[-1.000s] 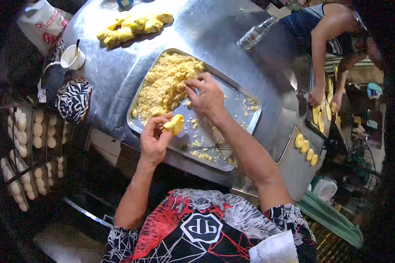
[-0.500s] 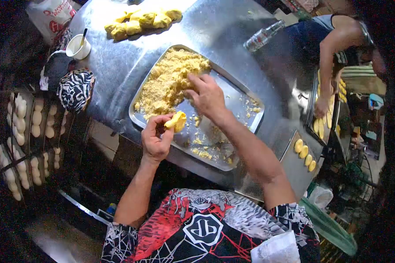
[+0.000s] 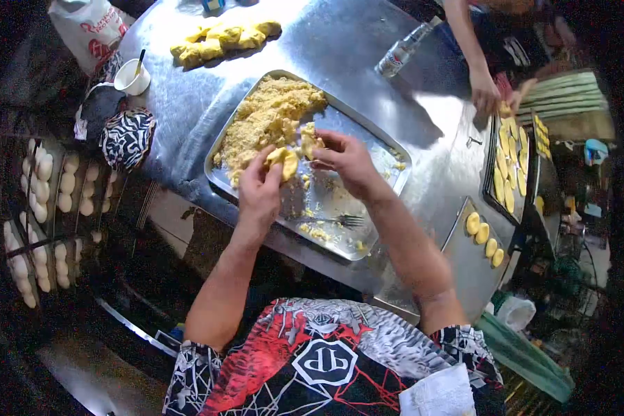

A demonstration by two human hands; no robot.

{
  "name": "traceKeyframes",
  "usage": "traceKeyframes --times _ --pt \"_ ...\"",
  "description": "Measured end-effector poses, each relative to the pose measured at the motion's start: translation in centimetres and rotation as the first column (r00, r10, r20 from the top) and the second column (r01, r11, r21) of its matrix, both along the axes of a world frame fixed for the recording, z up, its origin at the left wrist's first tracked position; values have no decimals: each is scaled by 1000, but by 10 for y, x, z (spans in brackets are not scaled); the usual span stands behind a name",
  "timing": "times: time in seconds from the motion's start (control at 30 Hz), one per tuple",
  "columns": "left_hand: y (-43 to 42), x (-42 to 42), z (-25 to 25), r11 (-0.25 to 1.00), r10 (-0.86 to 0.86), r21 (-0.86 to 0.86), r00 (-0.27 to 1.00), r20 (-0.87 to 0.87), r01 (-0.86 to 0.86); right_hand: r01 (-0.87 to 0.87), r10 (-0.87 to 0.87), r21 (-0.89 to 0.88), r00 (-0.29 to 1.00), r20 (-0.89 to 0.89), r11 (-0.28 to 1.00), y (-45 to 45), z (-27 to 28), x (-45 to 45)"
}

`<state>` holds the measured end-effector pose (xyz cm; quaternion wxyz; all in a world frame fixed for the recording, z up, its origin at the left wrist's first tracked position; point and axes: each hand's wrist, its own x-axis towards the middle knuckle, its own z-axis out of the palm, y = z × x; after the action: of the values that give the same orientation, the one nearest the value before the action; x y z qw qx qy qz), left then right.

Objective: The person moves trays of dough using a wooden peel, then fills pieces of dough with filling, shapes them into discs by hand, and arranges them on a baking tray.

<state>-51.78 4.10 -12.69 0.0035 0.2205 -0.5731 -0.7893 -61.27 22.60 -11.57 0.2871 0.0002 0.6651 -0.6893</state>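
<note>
Yellow dough (image 3: 286, 164) gripped in your left hand (image 3: 258, 194), clump (image 3: 309, 141) pinched in right hand (image 3: 353, 166): likely filling, next move wants dough steady.

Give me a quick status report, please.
Left hand holding yellow dough piece. Right hand pinching crumbly clump beside it, over metal tray. Fork lying in tray, untouched.

The right hand (image 3: 351, 163) has picked up a lump (image 3: 308, 141) of crumbs, now beside the yellow dough (image 3: 282, 165). The left hand (image 3: 258, 194) moved farther over the big tray (image 3: 357, 132). The other person's hand (image 3: 485, 93) moved to the dark tray's (image 3: 491, 173) far end.
</note>
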Motion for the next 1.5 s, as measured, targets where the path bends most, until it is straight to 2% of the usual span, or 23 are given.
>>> traceKeyframes --times 0.07,0.1,0.13,0.2,0.3,0.4,0.43,0.47,0.53,0.57,0.67,0.7,0.77,0.87,0.93,1.03,1.1,1.13,1.17,1.27,1.37,1.47,1.5 --pt "10 -15 29 978 -54 205 993 103 32 104 -104 -13 965 -240 995 -6 -5 18" --pt "15 -21 30 950 -25 313 992 121 -14 186 -129 119 917 -377 975 -13 4 29" --pt "17 -27 28 945 -57 325 993 101 21 263 -90 274 853 -514 925 -20 15 36" --pt "21 -38 22 932 -124 351 990 70 93 402 26 347 620 -784 848 -20 12 40" --pt "25 -44 14 928 -231 305 973 19 214 432 104 443 615 -782 785 -7 19 39" --pt "29 -48 15 860 -335 376 938 -91 344 486 -137 357 723 -678 798 3 45 42" --pt "31 -50 28 839 -355 397 927 -118 372 463 -113 417 763 -636 782 9 58 43" --pt "33 -49 36 813 -372 418 914 -162 405 375 -116 407 838 -534 833 17 56 47" --pt "38 -46 29 830 -460 246 864 -206 501 191 -83 329 945 -316 925 31 61 48" --pt "41 -43 27 833 -490 177 847 -205 524 140 -41 378 966 -256 915 40 68 56" --pt "71 -34 11 848 -506 67 841 -193 525 236 -186 98 914 -361 967 72 42 75" --pt "81 -23 23 845 -518 52 838 -172 533 227 -168 212 950 -263 951 82 63 86" --pt "112 -1 30 837 -545 -36 826 -140 546 321 -246 227 920 -307 919 106 68 112" --pt "172 39 49 843 -502 146 855 -129 517 431 -305 280 866 -397 858 151 57 152" --pt "215 61 28 871 -486 14 865 -122 491 444 -252 366 848 -467 818 188 40 173" --pt "259 91 0 851 -525 -83 848 -72 519 379 -277 236 886 -372 895 239 37 215" --pt "283 106 -4 839 -544 -31 839 -9 543 379 -305 198 896 -321 904 265 36 233" --pt "288 102 -36 844 -534 -43 845 10 534 392 -327 168 890 -318 905 271 -4 227" --pt "296 106 -38 840 -539 -66 842 4 538 414 -354 174 888 -294 894 276 -6 232" --pt "310 117 -53 828 -553 -119 833 -9 549 562 -379 363 801 -464 743 281 -20 253" --pt "312 117 -44 710 -616 -406 787 36 575 523 -375 375 836 -401 765 276 -19 264" --pt "293 100 -90 528 -722 -538 681 123 657 459 -201 462 840 -504 759 277 -43 272" --pt "291 104 -84 486 -738 -628 670 79 608 426 -161 527 865 -475 735 280 -45 271"
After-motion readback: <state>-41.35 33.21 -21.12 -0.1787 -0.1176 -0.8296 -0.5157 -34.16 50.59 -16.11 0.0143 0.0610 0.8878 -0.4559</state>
